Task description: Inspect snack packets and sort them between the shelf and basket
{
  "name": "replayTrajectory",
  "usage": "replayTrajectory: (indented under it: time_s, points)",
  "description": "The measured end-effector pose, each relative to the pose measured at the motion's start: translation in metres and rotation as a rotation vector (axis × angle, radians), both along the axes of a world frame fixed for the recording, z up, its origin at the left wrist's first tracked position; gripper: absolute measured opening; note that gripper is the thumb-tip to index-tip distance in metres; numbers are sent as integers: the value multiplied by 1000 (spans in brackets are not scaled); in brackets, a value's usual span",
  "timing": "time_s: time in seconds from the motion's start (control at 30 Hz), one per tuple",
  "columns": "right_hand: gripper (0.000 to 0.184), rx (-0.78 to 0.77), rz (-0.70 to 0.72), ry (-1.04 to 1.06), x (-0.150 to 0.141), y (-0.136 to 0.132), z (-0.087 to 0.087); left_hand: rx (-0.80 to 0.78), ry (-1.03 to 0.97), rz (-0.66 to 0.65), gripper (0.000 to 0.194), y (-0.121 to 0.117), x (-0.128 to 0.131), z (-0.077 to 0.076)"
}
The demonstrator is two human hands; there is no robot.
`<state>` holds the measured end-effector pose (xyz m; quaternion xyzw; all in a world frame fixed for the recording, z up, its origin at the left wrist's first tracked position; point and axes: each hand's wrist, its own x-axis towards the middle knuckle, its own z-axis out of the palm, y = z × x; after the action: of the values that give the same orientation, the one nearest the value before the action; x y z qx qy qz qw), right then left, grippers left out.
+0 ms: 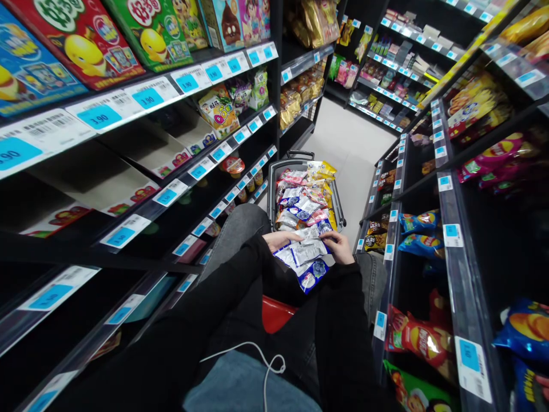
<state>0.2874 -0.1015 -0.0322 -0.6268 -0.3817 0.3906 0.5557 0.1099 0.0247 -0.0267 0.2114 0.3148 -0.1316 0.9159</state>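
Several blue-and-silver candy packets [309, 252] with a blueberry picture are between my hands, above my lap. My left hand [281, 240] is closed on their left edge, thumb lying over the silver side. On the opposite side my right hand [341, 247] pinches the upper right edge of the packets. Just beyond them stands a grey basket [271, 197] heaped with snack packets [306, 191] in yellow, pink, blue and silver. The nearest packets overlap the heap, so I cannot tell whether they touch it.
Shelves with price labels [148, 97] run along the left, with boxed snacks [90, 43] on top and open cartons [141, 149] below. Bagged chips [422, 340] fill the right shelves. A red seat [277, 315] shows between my legs. A white cable [268, 366] lies on my lap.
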Motion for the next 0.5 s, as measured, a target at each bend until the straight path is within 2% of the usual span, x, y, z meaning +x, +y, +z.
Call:
replayTrajectory:
  time_s: [0.23,0.37,0.5]
  points:
    - [19,41,-155,-23,-5,4,-3,9,-63,2,37,-4,3,3]
    - [24,69,-182,-116,-7,5,1,-2,12,22,32,-2,5,1]
    - [22,31,-200,-273,-10,6,8,12,98,32,25,1,6,-3]
